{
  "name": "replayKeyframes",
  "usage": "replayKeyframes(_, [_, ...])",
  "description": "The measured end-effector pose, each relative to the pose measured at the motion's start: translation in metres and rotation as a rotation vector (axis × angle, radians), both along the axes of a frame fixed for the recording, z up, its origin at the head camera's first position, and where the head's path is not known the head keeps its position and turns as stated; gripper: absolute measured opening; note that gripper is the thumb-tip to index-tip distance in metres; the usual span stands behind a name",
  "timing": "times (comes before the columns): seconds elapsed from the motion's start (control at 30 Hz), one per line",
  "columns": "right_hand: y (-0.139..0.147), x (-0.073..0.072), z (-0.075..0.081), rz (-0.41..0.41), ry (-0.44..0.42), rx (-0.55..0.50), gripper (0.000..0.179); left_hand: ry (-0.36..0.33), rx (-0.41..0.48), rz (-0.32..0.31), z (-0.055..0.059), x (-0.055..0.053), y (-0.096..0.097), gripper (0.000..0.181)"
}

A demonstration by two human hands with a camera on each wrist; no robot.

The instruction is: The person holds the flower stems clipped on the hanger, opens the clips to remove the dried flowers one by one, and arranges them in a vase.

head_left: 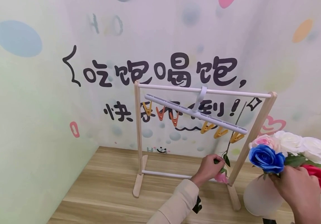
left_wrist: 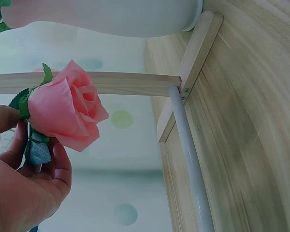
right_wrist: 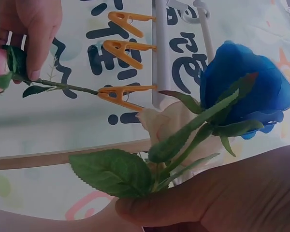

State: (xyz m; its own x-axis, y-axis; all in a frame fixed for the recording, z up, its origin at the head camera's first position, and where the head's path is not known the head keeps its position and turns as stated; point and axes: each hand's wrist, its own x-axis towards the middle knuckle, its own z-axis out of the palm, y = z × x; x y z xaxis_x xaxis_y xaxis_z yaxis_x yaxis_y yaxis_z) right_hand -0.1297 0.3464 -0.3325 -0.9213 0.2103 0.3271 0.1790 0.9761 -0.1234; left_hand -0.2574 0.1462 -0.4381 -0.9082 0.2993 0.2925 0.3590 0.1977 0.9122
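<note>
My left hand point(head_left: 209, 168) pinches an artificial pink rose point(left_wrist: 67, 111) just behind its bloom, thumb and fingertips on the stem and leaves. The rose hangs bloom down, and its long stem point(head_left: 234, 127) rises past the rightmost yellow clothespin point(head_left: 236, 137) on a grey hanger point(head_left: 171, 107). Over a white vase point(head_left: 258, 196), my right hand point(head_left: 299, 189) grips the stems below a blue rose point(right_wrist: 246, 92). In the right wrist view its thumb lies across the stems beside a large green leaf point(right_wrist: 111, 173). White and red roses crowd around this hand; its fingertips are hidden.
The hanger hooks over the top bar of a wooden rack point(head_left: 138, 124), tilted down to the right. More clothespins, orange point(head_left: 160, 113) and yellow point(head_left: 206, 127), hang along it. The rack stands on a wood-grain table point(head_left: 101, 186) against a printed wall.
</note>
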Motion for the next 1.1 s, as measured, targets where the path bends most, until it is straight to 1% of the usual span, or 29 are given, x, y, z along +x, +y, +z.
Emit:
replayKeyframes(0.1, [0.0, 0.001, 0.002, 0.005, -0.014, -0.009, 0.048, -0.011, 0.002, -0.002, -0.001, -0.001, 0.0, 0.009])
replayKeyframes(0.27, [-0.007, 0.006, 0.01, 0.012, 0.008, -0.015, 0.029, -0.037, 0.002, 0.002, -0.003, -0.002, 0.0, 0.009])
replayKeyframes(0.33, [-0.012, 0.008, 0.015, -0.003, 0.022, -0.016, 0.029, -0.045, 0.004, 0.007, -0.003, -0.002, 0.0, 0.009])
replayKeyframes(0.43, [-0.023, 0.012, 0.022, -0.051, 0.031, -0.03, 0.033, -0.058, 0.005, 0.014, -0.003, -0.003, -0.001, 0.009])
replayKeyframes(0.47, [-0.027, 0.014, 0.024, -0.071, 0.041, -0.037, 0.035, -0.063, 0.005, 0.015, -0.003, -0.003, -0.001, 0.009])
replayKeyframes(0.5, [-0.031, 0.017, 0.026, -0.082, 0.072, -0.038, 0.036, -0.066, 0.005, 0.015, -0.003, -0.003, -0.001, 0.009])
replayKeyframes(0.57, [-0.039, 0.023, 0.028, -0.087, 0.177, -0.026, 0.036, -0.07, 0.004, 0.017, -0.003, -0.003, -0.001, 0.009])
replayKeyframes(0.6, [-0.045, 0.027, 0.03, -0.09, 0.248, -0.022, 0.037, -0.07, 0.004, 0.018, -0.003, -0.003, -0.001, 0.009])
replayKeyframes(0.63, [-0.051, 0.03, 0.031, -0.08, 0.337, -0.023, 0.037, -0.069, 0.004, 0.018, -0.003, -0.003, -0.001, 0.009])
replayKeyframes(0.7, [-0.064, 0.036, 0.035, -0.045, 0.531, -0.023, 0.031, -0.07, 0.006, 0.015, -0.003, -0.002, 0.0, 0.009])
replayKeyframes(0.77, [-0.079, 0.038, 0.038, 0.028, 0.757, -0.062, 0.025, -0.071, 0.006, 0.015, -0.002, -0.001, 0.0, 0.009])
replayKeyframes(0.8, [-0.088, 0.036, 0.039, 0.078, 0.875, -0.093, 0.024, -0.074, 0.007, 0.013, -0.001, -0.001, 0.0, 0.01])
replayKeyframes(0.83, [-0.096, 0.035, 0.039, 0.144, 0.972, -0.102, 0.025, -0.077, 0.009, 0.013, -0.001, 0.0, -0.001, 0.01])
replayKeyframes(0.87, [-0.105, 0.032, 0.039, 0.211, 1.043, -0.105, 0.026, -0.079, 0.009, 0.013, 0.0, 0.0, -0.001, 0.01])
replayKeyframes(0.9, [-0.112, 0.03, 0.039, 0.284, 1.09, -0.105, 0.028, -0.08, 0.008, 0.013, 0.0, 0.0, -0.001, 0.01])
replayKeyframes(0.93, [-0.119, 0.027, 0.038, 0.351, 1.108, -0.105, 0.031, -0.08, 0.007, 0.016, 0.0, 0.0, -0.001, 0.01])
replayKeyframes(0.97, [-0.125, 0.024, 0.037, 0.395, 1.089, -0.098, 0.033, -0.078, 0.006, 0.017, 0.0, 0.0, -0.001, 0.011])
replayKeyframes(1.03, [-0.135, 0.018, 0.033, 0.466, 0.969, -0.1, 0.036, -0.067, 0.004, 0.021, -0.001, -0.001, -0.001, 0.011])
replayKeyframes(1.1, [-0.14, 0.011, 0.025, 0.493, 0.846, -0.115, 0.033, -0.044, 0.003, 0.013, -0.002, -0.002, -0.001, 0.01])
